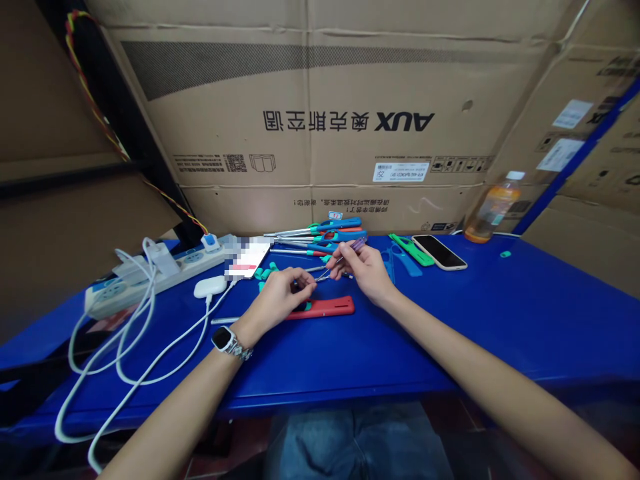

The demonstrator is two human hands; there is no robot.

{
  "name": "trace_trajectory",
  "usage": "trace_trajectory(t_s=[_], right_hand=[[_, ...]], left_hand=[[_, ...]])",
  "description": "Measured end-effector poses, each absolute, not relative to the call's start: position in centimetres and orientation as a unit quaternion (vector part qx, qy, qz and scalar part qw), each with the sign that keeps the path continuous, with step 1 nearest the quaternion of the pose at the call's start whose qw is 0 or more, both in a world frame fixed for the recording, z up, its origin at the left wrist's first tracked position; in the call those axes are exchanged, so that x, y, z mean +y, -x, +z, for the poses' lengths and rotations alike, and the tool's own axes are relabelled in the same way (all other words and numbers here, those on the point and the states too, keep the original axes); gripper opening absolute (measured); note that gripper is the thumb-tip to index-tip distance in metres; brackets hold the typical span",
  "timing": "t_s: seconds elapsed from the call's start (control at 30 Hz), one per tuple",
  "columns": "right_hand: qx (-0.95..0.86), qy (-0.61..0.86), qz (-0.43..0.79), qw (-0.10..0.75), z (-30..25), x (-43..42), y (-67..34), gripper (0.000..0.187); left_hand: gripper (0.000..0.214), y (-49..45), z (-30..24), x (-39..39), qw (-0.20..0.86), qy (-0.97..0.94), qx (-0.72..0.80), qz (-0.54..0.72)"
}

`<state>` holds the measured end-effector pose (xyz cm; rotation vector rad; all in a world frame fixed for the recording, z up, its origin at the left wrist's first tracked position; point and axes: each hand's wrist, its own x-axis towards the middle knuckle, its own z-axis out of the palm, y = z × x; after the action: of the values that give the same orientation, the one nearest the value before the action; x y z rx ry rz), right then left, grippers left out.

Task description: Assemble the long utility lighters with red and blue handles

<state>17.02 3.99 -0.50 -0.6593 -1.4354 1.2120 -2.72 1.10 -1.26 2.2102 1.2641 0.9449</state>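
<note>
My right hand (369,272) grips a small screwdriver (359,244) with a purple see-through handle. Its thin shaft slants down to the left, toward the fingertips of my left hand (280,297). Those fingers are pinched at the shaft's tip, around a thin metal piece too small to name. Under my left hand lies a red long-nosed lighter (331,307), its metal tube sticking out to the left. Just behind both hands several blue and red lighters (344,235) are heaped. Small green plastic parts (265,273) lie beyond my left hand.
Blue casing pieces (406,260), a green casing (413,249), a phone (441,253) and an orange drink bottle (494,208) stand or lie right. Left are a power strip (173,275), white cables (173,350) and a white earbud case (210,287). A cardboard wall (325,153) closes the back.
</note>
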Motion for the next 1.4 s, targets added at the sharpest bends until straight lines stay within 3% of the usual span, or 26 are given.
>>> trace_trajectory(t_s=[0.3,0.43,1.4], right_hand=[[-0.626,0.261,0.488,0.549,-0.19,3.43,-17.03,0.045],[-0.636,0.262,0.471,0.553,-0.19,3.27,-16.97,0.043],[-0.646,0.259,0.468,0.545,-0.04,3.14,-16.97,0.041]], left_hand=[[0.016,2.51,-1.66,1.02,0.261,-0.791,0.415,0.367],[0.028,2.49,-1.78,1.05,0.292,-0.777,0.406,0.383],[0.022,2.21,-1.42,0.6,0.252,-0.792,0.408,0.377]])
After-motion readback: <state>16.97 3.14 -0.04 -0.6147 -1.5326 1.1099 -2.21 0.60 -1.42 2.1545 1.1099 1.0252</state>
